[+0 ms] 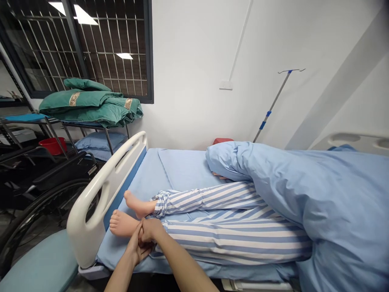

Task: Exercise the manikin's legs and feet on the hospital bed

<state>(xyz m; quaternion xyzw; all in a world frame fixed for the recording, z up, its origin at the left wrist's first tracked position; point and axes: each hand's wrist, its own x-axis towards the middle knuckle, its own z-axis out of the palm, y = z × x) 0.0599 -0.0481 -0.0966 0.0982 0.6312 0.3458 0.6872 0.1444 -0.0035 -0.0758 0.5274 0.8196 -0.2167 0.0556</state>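
Note:
A figure in blue-and-white striped trousers [225,227] lies on a hospital bed [170,170], bare feet toward the white footboard [100,190]. My left hand [135,245] and my right hand [150,231] are both closed around the near ankle, just behind the near foot [121,224]. The far foot [136,203] rests free behind it. A light blue quilt [319,190] is pulled back over the upper body, hiding everything above the thighs.
A wheelchair [39,190] with a blue seat cushion [39,263] stands left of the bed. Folded green blankets [91,103] lie on a rack near the window, with a red basin [53,145] below. An IV pole [273,103] leans against the white wall.

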